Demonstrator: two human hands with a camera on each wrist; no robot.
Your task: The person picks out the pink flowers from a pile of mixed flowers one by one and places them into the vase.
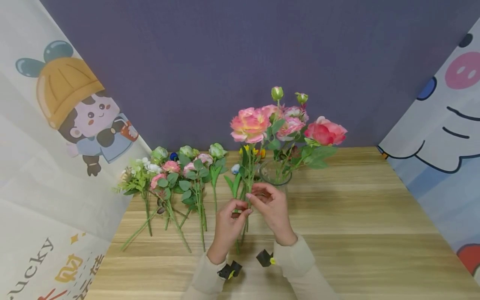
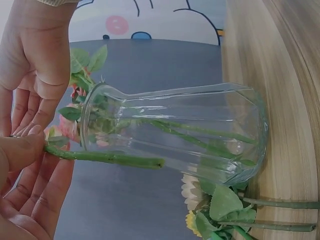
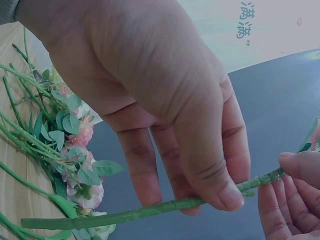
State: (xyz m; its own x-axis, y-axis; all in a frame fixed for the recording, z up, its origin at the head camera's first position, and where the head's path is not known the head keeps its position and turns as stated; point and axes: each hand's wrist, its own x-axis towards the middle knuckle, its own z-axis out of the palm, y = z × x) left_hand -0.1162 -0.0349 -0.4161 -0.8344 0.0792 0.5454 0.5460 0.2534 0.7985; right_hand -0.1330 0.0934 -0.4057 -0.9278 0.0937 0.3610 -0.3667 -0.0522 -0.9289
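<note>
A pink-and-yellow peony (image 1: 250, 125) stands upright between my two hands, just left of the clear glass vase (image 2: 195, 100). My left hand (image 1: 228, 227) pinches its green stem (image 2: 115, 158) between thumb and fingers. My right hand (image 1: 273, 210) also pinches the stem, close to the left; its thumb and forefinger press on it in the right wrist view. The stem's cut lower end hangs free. In the vase stand several stems, with a deep pink peony (image 1: 325, 131) leaning right and paler pink blooms (image 1: 290, 127) behind.
Several loose flowers lie on the wooden table (image 1: 348, 250) to the left, among them a coral pink bloom (image 1: 171, 166) and a green-white bud (image 1: 216, 151). A dark panel (image 1: 187, 62) rises behind, and printed cloths (image 1: 30, 166) hang on both sides.
</note>
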